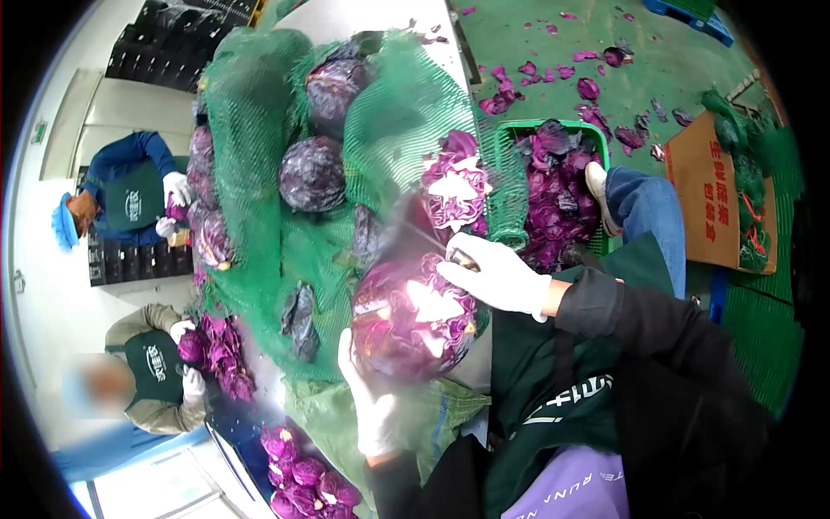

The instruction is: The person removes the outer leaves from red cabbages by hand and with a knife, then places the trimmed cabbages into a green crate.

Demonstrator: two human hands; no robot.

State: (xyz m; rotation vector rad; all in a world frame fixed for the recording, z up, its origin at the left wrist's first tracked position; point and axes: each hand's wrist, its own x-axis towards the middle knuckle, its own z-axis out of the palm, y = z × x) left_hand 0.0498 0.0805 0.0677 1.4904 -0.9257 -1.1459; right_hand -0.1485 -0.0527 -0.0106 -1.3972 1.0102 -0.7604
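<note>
A half-cut red cabbage (402, 333) with its pale core facing up lies near the table's front edge. My gloved left hand (370, 402) is against its lower left side, fingers spread along it. In my gloved right hand (493, 275), just above the cabbage's right side, is a knife (422, 233) whose blurred blade points up and left. Beyond the blade, another cut cabbage (456, 192) shows its white core. Green mesh netting (303, 251) lies under and around them, with a whole dark cabbage (312, 174) on it.
A green crate (553, 126) of cabbage leaves stands right of the table, beside a cardboard box (692, 190). Leaves litter the green floor. Two co-workers handle cabbages across the table at left. Trimmed cabbages (307, 484) fill a container at the bottom.
</note>
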